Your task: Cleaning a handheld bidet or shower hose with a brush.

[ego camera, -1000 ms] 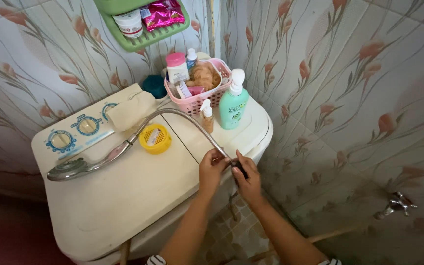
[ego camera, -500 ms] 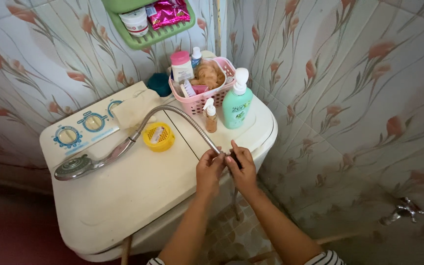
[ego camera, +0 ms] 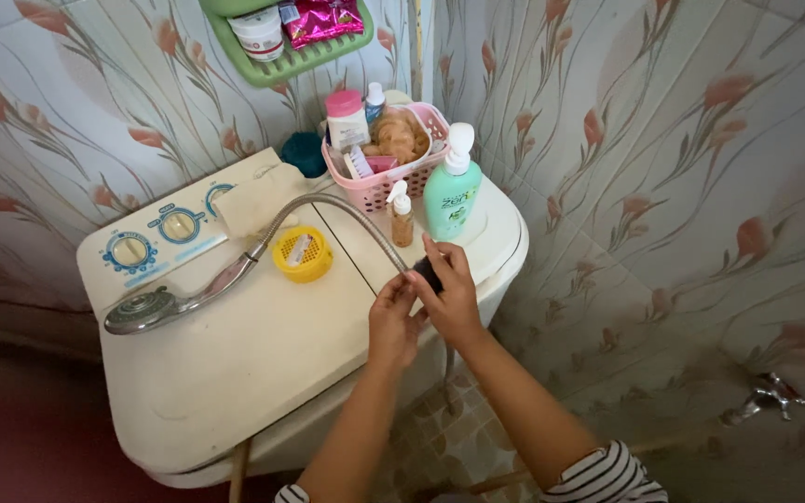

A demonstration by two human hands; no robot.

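Pinching the flexible silver metal shower hose (ego camera: 347,212) together, left hand (ego camera: 393,321) below and right hand (ego camera: 447,293) above, grips clamped where it runs up-left toward the chrome shower head (ego camera: 142,310).

Behind a pink basket (ego camera: 376,191) hangs a green shelf (ego camera: 283,63); a green bottle (ego camera: 451,194) stands just right, a yellow cup (ego camera: 303,254) front-left.

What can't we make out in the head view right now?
- Dark item at the hose end: mostly covered by the right hand and left hand; its kind is unclear.
- Hose below the hands: hidden behind them and the washing machine edge.
- Green shelf: cut off by the top edge.
- Wall tap: blurred, dim corner.
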